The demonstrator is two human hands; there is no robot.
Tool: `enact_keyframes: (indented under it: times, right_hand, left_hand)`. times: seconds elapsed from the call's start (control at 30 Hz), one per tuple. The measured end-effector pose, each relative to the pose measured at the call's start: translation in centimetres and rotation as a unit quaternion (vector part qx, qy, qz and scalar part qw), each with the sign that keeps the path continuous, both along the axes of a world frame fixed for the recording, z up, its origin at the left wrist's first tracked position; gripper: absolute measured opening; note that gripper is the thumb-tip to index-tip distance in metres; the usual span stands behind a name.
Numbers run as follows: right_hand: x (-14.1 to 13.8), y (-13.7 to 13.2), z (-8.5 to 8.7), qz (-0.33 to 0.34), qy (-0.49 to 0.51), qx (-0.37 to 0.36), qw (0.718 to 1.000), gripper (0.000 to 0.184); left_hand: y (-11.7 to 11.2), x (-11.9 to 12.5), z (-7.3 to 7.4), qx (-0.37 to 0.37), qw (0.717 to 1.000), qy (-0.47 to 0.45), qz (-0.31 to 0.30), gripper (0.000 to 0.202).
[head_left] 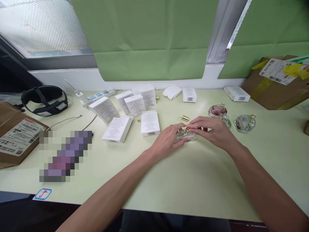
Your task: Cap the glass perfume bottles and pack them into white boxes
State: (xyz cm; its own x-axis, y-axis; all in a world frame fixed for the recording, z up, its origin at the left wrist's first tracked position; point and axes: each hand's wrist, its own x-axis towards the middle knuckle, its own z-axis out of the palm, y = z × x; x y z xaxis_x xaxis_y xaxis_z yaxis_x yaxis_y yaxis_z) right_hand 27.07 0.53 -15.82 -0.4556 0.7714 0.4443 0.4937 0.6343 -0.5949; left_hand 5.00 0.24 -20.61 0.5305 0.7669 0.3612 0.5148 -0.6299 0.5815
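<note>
Well, the bottle (pixel 190 137) was between both hands, right of the middle of the desk (pixel 183 183). The left hand (pixel 167 138) had its grip clasped around the glass sides; the right hand (pixel 209 129) had its grip pinching the gold top (pixel 186 129). Just beyond lay a gold tube (pixel 185 118). Three more bottles (pixel 245 123) were to the right, white boxes (pixel 150 123) to the left, a headset (pixel 49 110) farther left.
</note>
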Motion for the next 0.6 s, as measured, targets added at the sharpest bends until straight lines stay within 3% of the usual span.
enact_keyframes:
  times: [0.2, 0.47, 0.6]
  right_hand:
    - [0.2, 0.2, -1.6, -0.002, -0.004, 0.041, 0.999, 0.027]
    - [0.5, 0.1, -3.9, 0.003, -0.042, -0.006, 0.999, 0.049]
    - [0.3, 0.1, -4.9, -0.006, -0.049, -0.027, 0.998, 0.050]
  left_hand:
    - [0.7, -0.6, 0.0, 0.066, 0.997, 0.018, -0.026, 0.034]
    - [1.0, -0.9, 0.2, 0.072, 0.996, 0.037, -0.027, 0.037]
    - [1.3, -1.0, -0.3, 0.084, 0.995, 0.015, -0.043, 0.037]
